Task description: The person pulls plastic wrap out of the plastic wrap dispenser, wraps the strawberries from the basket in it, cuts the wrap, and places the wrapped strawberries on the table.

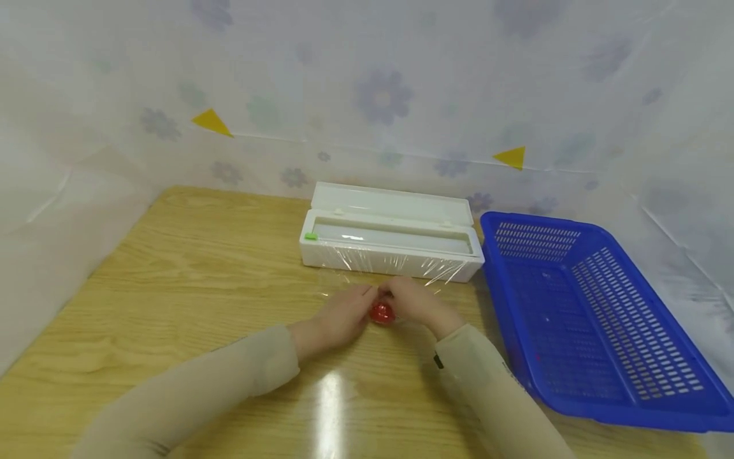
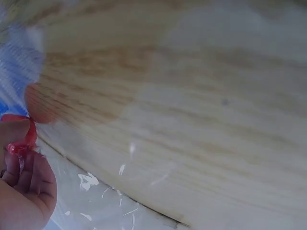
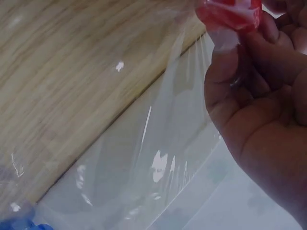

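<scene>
A small, shiny red thing (image 1: pixel 381 312), wrapped in clear film, lies between both hands just in front of a white cling film box; its kind is not plain. My left hand (image 1: pixel 342 315) grips it from the left, the thumb over it and the fingers curled below in the left wrist view. On the other side my right hand (image 1: pixel 417 302) pinches cling film (image 3: pixel 158 163) bunched against the red thing (image 3: pixel 232 14). That film stretches from the hands to the white cling film box (image 1: pixel 390 260), whose lid stands open. Some fingertips are hidden behind the red thing.
A blue plastic basket (image 1: pixel 516 319) with slotted walls stands to the right, close to the box's end. A green slider (image 1: pixel 311 236) sits at the box's left corner. The wooden table (image 1: pixel 189 274) meets a flowered sheet (image 1: pixel 384 95) at the back.
</scene>
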The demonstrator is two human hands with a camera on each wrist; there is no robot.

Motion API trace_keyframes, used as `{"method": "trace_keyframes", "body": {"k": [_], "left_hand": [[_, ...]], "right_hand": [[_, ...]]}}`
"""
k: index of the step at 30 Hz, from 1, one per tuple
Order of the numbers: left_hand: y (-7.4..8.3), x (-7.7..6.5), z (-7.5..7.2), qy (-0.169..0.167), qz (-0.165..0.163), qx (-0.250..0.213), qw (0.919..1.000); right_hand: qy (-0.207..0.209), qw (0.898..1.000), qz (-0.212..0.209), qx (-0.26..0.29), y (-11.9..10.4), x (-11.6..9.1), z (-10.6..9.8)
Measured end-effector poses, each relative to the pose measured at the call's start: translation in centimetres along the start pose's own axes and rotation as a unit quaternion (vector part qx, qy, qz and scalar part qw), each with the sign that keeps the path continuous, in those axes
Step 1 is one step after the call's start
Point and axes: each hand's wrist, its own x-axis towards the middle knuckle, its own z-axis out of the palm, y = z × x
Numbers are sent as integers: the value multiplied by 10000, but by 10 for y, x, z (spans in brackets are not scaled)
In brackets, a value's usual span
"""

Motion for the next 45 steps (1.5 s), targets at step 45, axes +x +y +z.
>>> {"method": "trace_keyframes", "body": {"k": [45], "left_hand": [[-7,13,-7,-1067,-1527,-1070,9766]], "right_hand": [[1187,9867,785,-783,11,-20,31]]}}
